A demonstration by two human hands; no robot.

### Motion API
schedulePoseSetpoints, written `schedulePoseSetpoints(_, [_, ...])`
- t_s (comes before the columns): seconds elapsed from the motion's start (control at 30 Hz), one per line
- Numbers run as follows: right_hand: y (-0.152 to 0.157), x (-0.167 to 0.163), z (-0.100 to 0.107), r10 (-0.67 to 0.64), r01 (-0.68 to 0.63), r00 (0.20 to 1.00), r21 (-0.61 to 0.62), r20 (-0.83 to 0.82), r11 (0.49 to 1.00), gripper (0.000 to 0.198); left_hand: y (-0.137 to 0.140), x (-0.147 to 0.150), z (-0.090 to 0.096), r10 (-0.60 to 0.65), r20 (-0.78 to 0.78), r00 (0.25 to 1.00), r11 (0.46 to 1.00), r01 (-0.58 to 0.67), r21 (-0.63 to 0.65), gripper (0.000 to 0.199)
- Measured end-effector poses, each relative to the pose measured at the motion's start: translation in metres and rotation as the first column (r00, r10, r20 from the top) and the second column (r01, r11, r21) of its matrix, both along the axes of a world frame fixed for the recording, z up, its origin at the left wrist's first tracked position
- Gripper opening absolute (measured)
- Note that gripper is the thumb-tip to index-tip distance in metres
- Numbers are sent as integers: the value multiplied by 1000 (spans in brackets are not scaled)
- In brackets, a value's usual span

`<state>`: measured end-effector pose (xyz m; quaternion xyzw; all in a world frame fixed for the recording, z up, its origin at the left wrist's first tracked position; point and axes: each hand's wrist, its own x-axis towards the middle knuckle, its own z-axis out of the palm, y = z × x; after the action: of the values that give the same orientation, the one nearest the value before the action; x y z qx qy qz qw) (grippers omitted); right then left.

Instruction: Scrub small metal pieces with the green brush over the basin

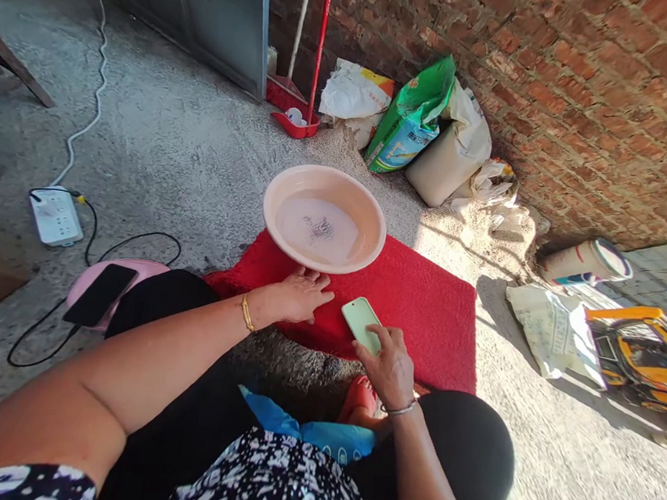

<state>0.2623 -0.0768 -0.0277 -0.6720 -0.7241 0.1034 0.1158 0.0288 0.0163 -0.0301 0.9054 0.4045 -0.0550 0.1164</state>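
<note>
Beyond the pale pink basin [316, 181], taken here as the landmark, the back of the space is closed off by a brick wall [561, 91], and behind it to the left a grey metal door [215, 11] can be seen. Under the basin and out to its right and near side, a red mat [427, 314] is spread, the basin being set at the mat's far edge. Behind the basin to the right, a pale sack [455, 152] and a green sack [410, 120] are propped side by side near the wall. Inside the basin, a dark pattern is shown at the bottom. Well to the left of the basin, a white power strip [57, 217] is laid on the floor. Just on the near side of the basin, the left hand [302, 294] is held palm down over the mat, its fingers slightly apart and nothing gripped; whether the rim is touched cannot be told. Farther to the right on that near side, a light green case [361, 317] is held above the mat, well clear of the basin, its near end pinched between the thumb and fingers of the right hand [388, 365].
</note>
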Motion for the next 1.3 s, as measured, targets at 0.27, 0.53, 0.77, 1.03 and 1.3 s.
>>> schedulePoseSetpoints(0.27, [3, 44, 20, -369, 368, 917, 37, 152, 929, 41, -2, 2, 9, -11, -31, 999, 1000, 11, -15, 57])
schedulePoseSetpoints(0.53, [5, -7, -6, -61, 60, 998, 47, 13, 997, 35, 0, 1, 8, -1, -35, 999, 999, -1, -51, 59])
schedulePoseSetpoints(0.77, [-4, 61, 15, -395, 411, 884, -15, 249, 911, 39, -1, 2, 14, 3, -56, 998, 999, -6, -54, 59])
schedulePoseSetpoints(1.03, [-21, 46, 1, -226, 226, 974, 27, 10, 974, 38, 0, 2, 15, 10, -61, 998, 998, -14, -66, 60])
schedulePoseSetpoints(1.3, [-31, 84, 15, -437, 464, 877, -116, 199, 878, 45, 2, 2, 11, 3, -52, 999, 998, -6, -57, 63])
